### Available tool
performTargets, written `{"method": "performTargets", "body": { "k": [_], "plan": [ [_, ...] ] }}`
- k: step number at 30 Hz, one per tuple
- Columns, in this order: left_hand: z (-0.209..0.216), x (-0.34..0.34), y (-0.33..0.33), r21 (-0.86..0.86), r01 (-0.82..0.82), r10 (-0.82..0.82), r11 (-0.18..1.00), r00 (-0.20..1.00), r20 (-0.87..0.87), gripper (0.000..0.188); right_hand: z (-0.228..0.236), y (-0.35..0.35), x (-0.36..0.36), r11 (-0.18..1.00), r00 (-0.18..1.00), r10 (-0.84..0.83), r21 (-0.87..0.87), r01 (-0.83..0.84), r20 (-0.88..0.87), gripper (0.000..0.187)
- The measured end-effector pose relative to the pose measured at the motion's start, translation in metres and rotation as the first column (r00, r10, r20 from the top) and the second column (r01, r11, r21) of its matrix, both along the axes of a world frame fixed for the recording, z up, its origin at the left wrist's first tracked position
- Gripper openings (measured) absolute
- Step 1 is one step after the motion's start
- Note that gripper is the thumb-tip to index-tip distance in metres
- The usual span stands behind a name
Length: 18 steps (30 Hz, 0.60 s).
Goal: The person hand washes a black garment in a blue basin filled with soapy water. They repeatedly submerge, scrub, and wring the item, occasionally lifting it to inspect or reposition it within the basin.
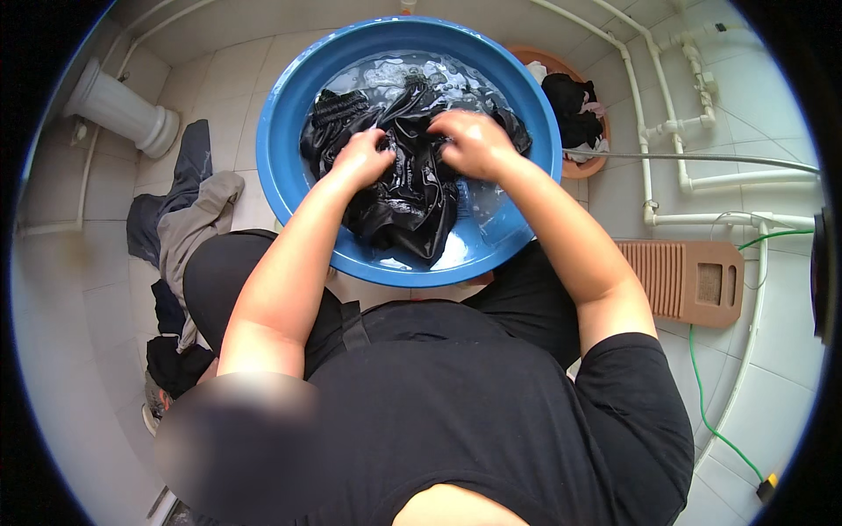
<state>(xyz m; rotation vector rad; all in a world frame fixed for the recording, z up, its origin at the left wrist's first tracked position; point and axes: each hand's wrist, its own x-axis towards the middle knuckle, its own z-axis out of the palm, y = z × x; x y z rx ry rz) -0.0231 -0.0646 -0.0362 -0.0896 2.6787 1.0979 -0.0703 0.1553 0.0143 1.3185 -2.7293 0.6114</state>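
A wet, shiny black garment (408, 180) lies bunched in soapy water inside a large round blue basin (274, 162). A gathered, ribbed band of it shows at the upper left. On the left side of the cloth, my left hand (364, 159) is closed, its fingers curled into the fabric. Opposite it, my right hand (475, 142) grips the garment too, with bent fingers and the thumb lower down; it is slightly blurred. Dark folds sit between the two hands, and the fingertips are partly hidden in them. Both forearms are bare.
Grey and beige clothes (197, 210) lie on the tiled floor at left, near a white pedestal (132, 114). An orange basin (598, 165) with dark laundry stands behind right. A brown washboard (684, 280) rests at right, beside white pipes (728, 181) and a green cord (702, 386).
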Motion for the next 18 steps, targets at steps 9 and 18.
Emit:
{"method": "performTargets", "body": {
  "k": [9,18],
  "plan": [
    [0.036,0.02,-0.005,-0.296,0.148,-0.092,0.943,0.976,0.196,0.061,0.014,0.039,-0.002,0.681,0.887,-0.461,0.634,0.366,-0.017,0.023],
    [0.062,0.026,0.004,-0.308,0.229,-0.198,0.924,0.972,0.127,0.054,0.003,0.006,0.033,0.999,0.982,0.014,-0.049,-0.005,0.188,0.05]
  ]
}}
